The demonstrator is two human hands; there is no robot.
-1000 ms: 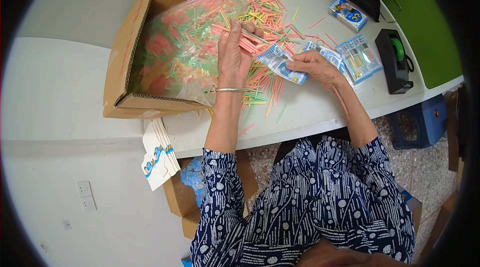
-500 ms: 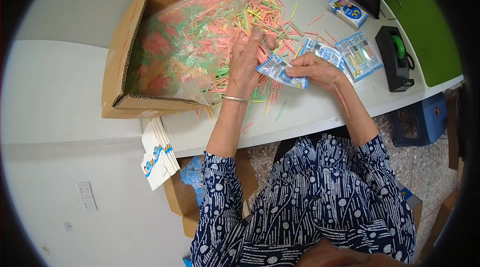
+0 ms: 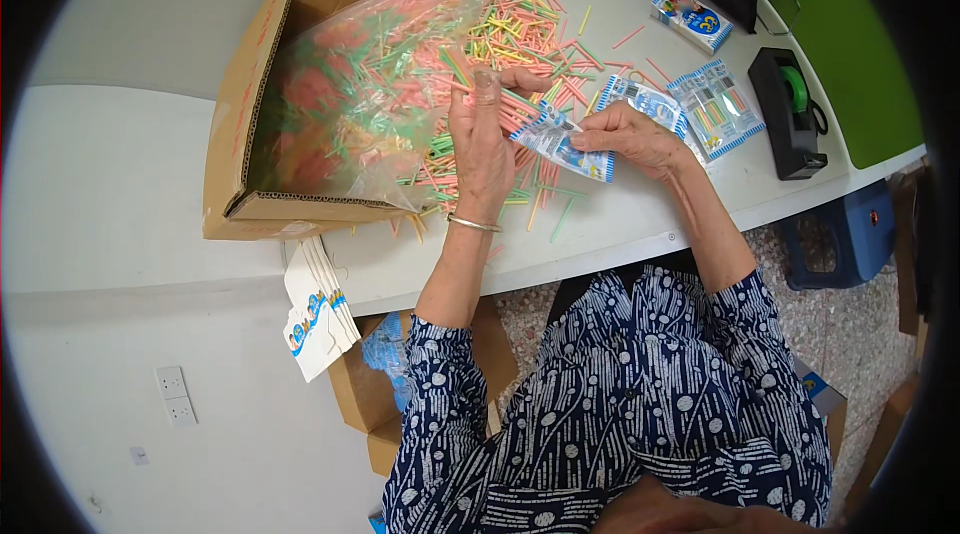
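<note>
The cardboard box [image 3: 262,104] on the tabletop [image 3: 640,224] holds a clear bag [image 3: 360,94] crammed with coloured sticks [image 3: 530,24]; many more lie loose, so most packing looks undone. Two filled packets [image 3: 715,106] lie finished. The left hand [image 3: 487,139] pinches a few sticks; the right hand [image 3: 630,139] grips a small blue packet [image 3: 560,144].

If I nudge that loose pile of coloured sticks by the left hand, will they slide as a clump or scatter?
Probably scatter. The coloured sticks lie thin, loose and crisscrossed on the smooth white table, so a push would likely fan them out. They look light and round, apt to roll; a few already lie apart near the table edge. The left hand rests among them.
</note>
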